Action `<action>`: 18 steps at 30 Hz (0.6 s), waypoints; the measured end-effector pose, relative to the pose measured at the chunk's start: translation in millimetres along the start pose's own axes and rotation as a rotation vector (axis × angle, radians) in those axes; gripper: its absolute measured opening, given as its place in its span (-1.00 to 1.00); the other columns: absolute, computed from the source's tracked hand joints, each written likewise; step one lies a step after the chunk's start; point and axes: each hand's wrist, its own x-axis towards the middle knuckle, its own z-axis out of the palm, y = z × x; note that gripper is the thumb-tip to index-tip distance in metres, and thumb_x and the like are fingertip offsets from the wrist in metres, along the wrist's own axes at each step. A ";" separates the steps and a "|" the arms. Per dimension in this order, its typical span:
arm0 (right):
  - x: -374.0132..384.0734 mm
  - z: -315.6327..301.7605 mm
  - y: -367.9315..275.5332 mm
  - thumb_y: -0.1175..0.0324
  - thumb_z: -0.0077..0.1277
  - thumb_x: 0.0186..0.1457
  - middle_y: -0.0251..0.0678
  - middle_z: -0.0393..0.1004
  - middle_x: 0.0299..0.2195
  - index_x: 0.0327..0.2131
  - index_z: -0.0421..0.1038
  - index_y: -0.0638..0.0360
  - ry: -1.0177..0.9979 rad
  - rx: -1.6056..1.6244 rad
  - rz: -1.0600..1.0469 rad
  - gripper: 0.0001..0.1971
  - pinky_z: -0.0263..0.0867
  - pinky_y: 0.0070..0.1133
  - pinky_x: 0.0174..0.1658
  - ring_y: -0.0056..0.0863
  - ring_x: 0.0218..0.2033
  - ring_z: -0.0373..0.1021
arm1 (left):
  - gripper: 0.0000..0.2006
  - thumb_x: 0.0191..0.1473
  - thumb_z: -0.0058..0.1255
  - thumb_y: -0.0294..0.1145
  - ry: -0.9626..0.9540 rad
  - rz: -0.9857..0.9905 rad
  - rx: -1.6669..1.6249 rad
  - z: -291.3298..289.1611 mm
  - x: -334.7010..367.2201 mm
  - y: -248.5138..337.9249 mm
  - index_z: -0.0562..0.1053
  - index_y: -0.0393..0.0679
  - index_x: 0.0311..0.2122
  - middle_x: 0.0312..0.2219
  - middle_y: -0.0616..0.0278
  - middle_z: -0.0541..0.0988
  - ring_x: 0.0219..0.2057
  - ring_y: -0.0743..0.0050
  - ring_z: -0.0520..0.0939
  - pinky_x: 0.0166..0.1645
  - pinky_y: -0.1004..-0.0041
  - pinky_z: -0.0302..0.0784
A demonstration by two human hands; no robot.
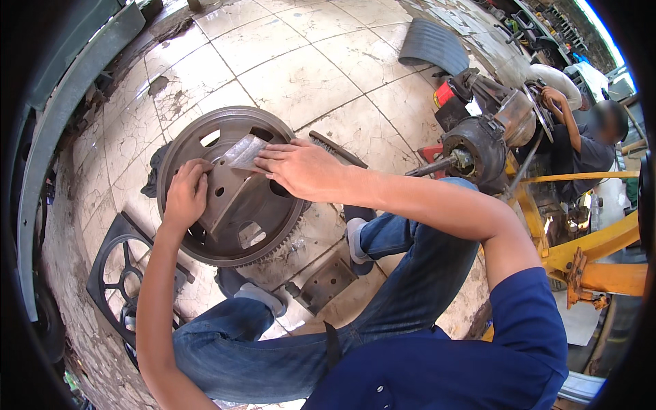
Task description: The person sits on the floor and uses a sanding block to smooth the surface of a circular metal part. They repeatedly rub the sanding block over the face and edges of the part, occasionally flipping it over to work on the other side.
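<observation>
A brown metal bracket [229, 199] with round holes and a bright silvery face at its far end stands tilted on a flywheel [176, 149], a large dark wheel with gear teeth round its rim. My left hand [188, 195] has its fingers bent over the bracket's left side. My right hand [295, 167] lies over the edge of the silvery face, fingers together and thumb hidden. Whether that face is part of the bracket or a separate sheet I cannot make out. The flywheel lies flat on the floor between my feet.
A narrow dark brush-like tool [338, 149] lies right of the flywheel, a drilled metal plate [329, 283] nearer me. Left stands a black spoked frame [109, 263]. Rightward are a greasy machine housing [471, 147], yellow metal beams [594, 239] and another person [591, 147] at work.
</observation>
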 end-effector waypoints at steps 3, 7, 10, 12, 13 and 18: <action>-5.8 -4.3 -18.7 0.24 -0.18 0.38 -0.11 0.50 0.11 0.19 0.38 0.21 0.094 0.030 -0.079 -0.58 0.32 -0.25 0.23 -0.29 0.18 0.41 | -0.83 0.19 -0.09 -0.54 0.004 0.016 -0.013 0.8 -3.1 -1.9 0.50 -0.21 -0.15 -0.11 0.12 0.55 -0.04 0.02 0.54 0.07 0.20 0.42; -0.4 -6.7 3.1 0.27 -0.18 0.37 -0.15 0.46 0.16 0.17 0.40 0.22 0.028 -0.058 -0.019 -0.60 0.25 -0.33 0.28 -0.27 0.21 0.37 | -0.83 0.19 -0.09 -0.54 -0.014 -0.002 -0.007 -0.1 -1.0 0.3 0.50 -0.20 -0.14 -0.11 0.13 0.55 -0.03 0.02 0.54 0.07 0.21 0.42; 1.5 0.1 -16.5 0.24 -0.20 0.38 -0.15 0.49 0.12 0.13 0.41 0.21 0.042 0.013 -0.039 -0.62 0.31 -0.29 0.20 -0.26 0.19 0.39 | -0.83 0.19 -0.09 -0.54 -0.005 0.006 -0.002 1.8 -3.3 -2.2 0.51 -0.19 -0.14 -0.11 0.12 0.55 -0.03 0.03 0.54 0.07 0.20 0.42; -3.8 -4.8 -15.7 0.25 -0.19 0.38 -0.16 0.50 0.12 0.11 0.43 0.22 0.130 0.006 -0.111 -0.63 0.32 -0.29 0.19 -0.26 0.18 0.39 | -0.83 0.19 -0.08 -0.53 -0.010 0.005 0.005 2.7 -2.5 -2.2 0.51 -0.19 -0.14 -0.11 0.12 0.55 -0.04 0.02 0.55 0.07 0.19 0.43; -2.6 -3.2 -6.3 0.25 -0.19 0.37 -0.17 0.50 0.12 0.10 0.44 0.22 0.112 0.007 -0.073 -0.63 0.32 -0.29 0.19 -0.25 0.18 0.40 | -0.83 0.19 -0.08 -0.53 -0.007 0.004 0.002 3.3 -1.2 -1.0 0.51 -0.19 -0.14 -0.11 0.12 0.56 -0.04 0.02 0.55 0.06 0.19 0.43; -5.4 -7.0 -21.6 0.26 -0.17 0.35 -0.11 0.49 0.12 0.10 0.42 0.29 0.050 -0.004 -0.036 -0.61 0.31 -0.28 0.21 -0.25 0.16 0.42 | -0.83 0.18 -0.07 -0.54 0.004 0.001 0.010 0.6 -4.9 -1.2 0.51 -0.18 -0.15 -0.11 0.12 0.56 -0.05 0.01 0.55 0.04 0.18 0.44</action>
